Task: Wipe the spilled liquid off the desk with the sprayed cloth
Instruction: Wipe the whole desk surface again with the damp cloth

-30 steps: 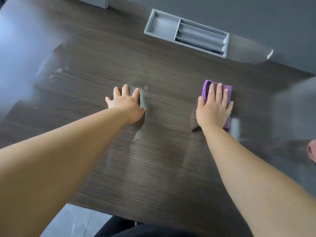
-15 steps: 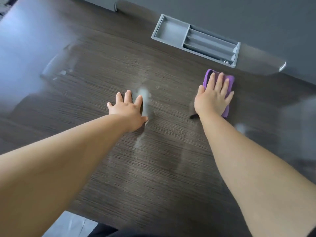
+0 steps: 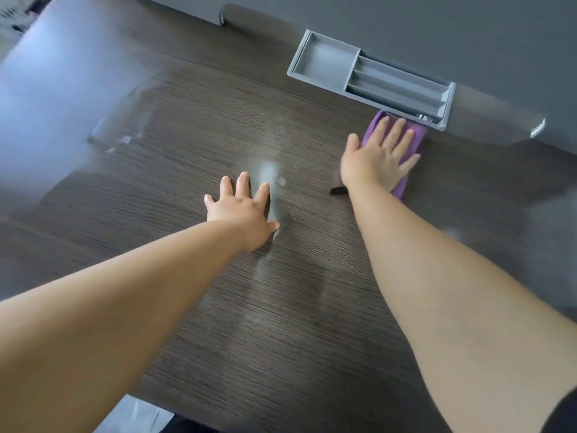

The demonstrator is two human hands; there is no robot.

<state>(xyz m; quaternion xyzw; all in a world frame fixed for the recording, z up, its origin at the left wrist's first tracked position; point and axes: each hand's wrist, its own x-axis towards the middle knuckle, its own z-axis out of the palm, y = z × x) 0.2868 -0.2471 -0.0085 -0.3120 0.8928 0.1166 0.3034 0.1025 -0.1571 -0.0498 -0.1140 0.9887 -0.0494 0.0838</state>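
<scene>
Right hand (image 3: 379, 157) lies flat with its fingers straight and spread slightly apart, palm pressing down on a folded purple cloth (image 3: 414, 139). It curls round nothing, and the cloth shows beyond the fingertips and along the little-finger side down to the wrist. Left hand (image 3: 242, 210) is likewise flat and relaxed, with its fingers straight and a little apart, resting palm-down on the dark wood-grain desk (image 3: 187, 307) and holding nothing. Just beyond the left index finger and along the thumb side sits a pale wet patch of spilled liquid (image 3: 268, 172), with a few small droplets beside it. The cloth is well to the right of this patch and does not touch it. Fainter wet streaks run toward the near edge below the left thumb, and another pale smear (image 3: 125, 139) lies far out to the left of the left hand. Directly past the right fingertips, the far edge of the cloth is at the rim of a grey plastic organiser tray (image 3: 324, 59) set into the desk. It has one square compartment and several long narrow slots. Something small and shiny glints in its nearest corner, too unclear to name. A grey partition (image 3: 468, 26) rises behind the tray.
</scene>
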